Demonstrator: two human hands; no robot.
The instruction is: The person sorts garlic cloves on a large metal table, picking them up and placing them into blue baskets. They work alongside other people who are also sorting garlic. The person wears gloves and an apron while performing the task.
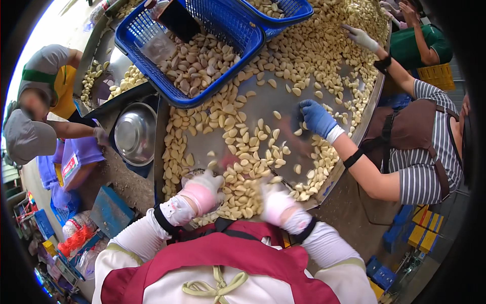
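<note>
Peeled garlic cloves [243, 190] lie heaped on the metal table [260, 104] before me. My left hand [201, 191], in a whitish glove with pink showing through, rests at the near edge of the heap with its fingers somewhat apart, touching cloves. No clove shows plainly in its grasp. Over the same heap, further right, my right hand [277, 201] is in a similar glove. Motion smears its fingers, so whether it holds a clove is unclear.
A blue basket [187, 103] of cloves with a dark boxy object stands at the table's far left, beside a second blue basket [283, 23]. A co-worker's blue-gloved hand [317, 118] reaches in from the right. A steel bowl [135, 134] sits left of the table.
</note>
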